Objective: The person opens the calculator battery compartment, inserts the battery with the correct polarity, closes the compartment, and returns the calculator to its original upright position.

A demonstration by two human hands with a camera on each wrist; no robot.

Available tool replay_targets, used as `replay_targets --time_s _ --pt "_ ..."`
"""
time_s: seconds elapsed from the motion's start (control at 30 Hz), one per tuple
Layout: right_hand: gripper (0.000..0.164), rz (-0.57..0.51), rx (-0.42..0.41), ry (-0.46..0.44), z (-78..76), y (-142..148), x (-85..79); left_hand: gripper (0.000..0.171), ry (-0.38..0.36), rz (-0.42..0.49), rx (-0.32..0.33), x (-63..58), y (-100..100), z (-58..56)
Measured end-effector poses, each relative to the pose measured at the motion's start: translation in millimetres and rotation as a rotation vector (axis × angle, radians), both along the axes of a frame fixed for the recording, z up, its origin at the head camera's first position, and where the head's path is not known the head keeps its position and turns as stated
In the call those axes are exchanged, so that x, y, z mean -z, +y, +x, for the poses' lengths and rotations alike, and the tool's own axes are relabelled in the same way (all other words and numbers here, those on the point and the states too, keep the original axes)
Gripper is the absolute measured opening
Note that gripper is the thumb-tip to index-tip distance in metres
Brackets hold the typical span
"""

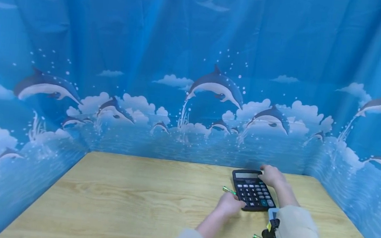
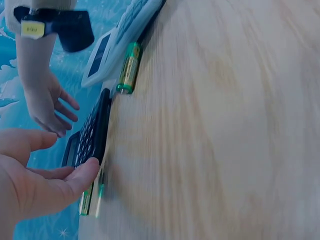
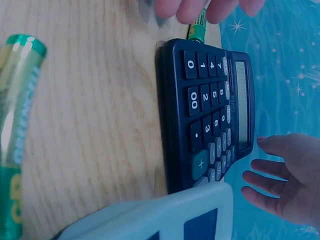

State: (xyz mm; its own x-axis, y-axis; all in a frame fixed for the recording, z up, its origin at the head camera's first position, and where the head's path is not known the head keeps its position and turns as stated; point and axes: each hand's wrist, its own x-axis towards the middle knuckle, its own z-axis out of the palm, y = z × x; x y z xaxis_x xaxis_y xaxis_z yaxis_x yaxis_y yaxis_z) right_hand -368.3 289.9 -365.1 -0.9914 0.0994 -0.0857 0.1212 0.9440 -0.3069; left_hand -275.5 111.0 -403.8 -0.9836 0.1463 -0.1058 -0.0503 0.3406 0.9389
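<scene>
A black desk calculator (image 1: 254, 190) lies face up toward the far right of the wooden table, its screen at the far end. My left hand (image 1: 228, 204) is at its near left corner, thumb and fingers spread apart in the left wrist view. Beside the screen, at the far right corner, is my right hand (image 1: 272, 176); the right wrist view shows its fingers (image 3: 265, 185) extended and apart. Just left of the calculator, a green-and-gold battery (image 1: 228, 190) is partly hidden by my left hand.
A pale blue calculator (image 3: 207, 210) lies nearer, partly under my right forearm in the head view. Another green-and-gold battery (image 2: 130, 69) lies beside it. A black wrist camera (image 1: 270, 237) is strapped to the right sleeve. A dolphin-printed blue curtain (image 1: 146, 72) surrounds the table (image 1: 117, 204).
</scene>
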Motion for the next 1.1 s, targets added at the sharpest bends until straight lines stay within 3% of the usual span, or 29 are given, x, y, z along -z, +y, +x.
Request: replay_targets --time_s 0.17,0.4,0.53,0.73,0.83,0.97,1.1 --pt "0.046 0.003 0.006 -0.033 -14.3 3.8 6.6 0.014 -0.028 0.044 -0.038 -0.4 8.1 4.6" --pt "0.054 -0.063 0.007 -0.126 -54.8 21.1 36.5 0.019 -0.104 0.137 -0.057 -0.4 12.2 4.6" --pt "0.054 -0.085 0.042 -0.143 -66.4 21.8 48.8 0.021 -0.135 0.170 -0.076 1.2 13.5 3.7" --pt "0.053 -0.087 0.047 -0.124 -61.8 19.0 50.8 0.030 -0.173 0.243 -0.104 0.9 16.2 4.2" --pt "0.054 -0.096 0.033 -0.131 -54.0 16.2 44.1 0.034 -0.180 0.319 -0.116 1.5 18.3 2.9" --pt "0.056 -0.117 0.020 -0.146 -30.3 3.9 23.4 0.032 -0.190 0.405 -0.132 3.9 20.5 0.8" --pt "0.058 -0.133 0.017 -0.140 -22.4 1.7 18.5 0.029 -0.200 0.428 -0.139 6.2 22.0 -0.6"
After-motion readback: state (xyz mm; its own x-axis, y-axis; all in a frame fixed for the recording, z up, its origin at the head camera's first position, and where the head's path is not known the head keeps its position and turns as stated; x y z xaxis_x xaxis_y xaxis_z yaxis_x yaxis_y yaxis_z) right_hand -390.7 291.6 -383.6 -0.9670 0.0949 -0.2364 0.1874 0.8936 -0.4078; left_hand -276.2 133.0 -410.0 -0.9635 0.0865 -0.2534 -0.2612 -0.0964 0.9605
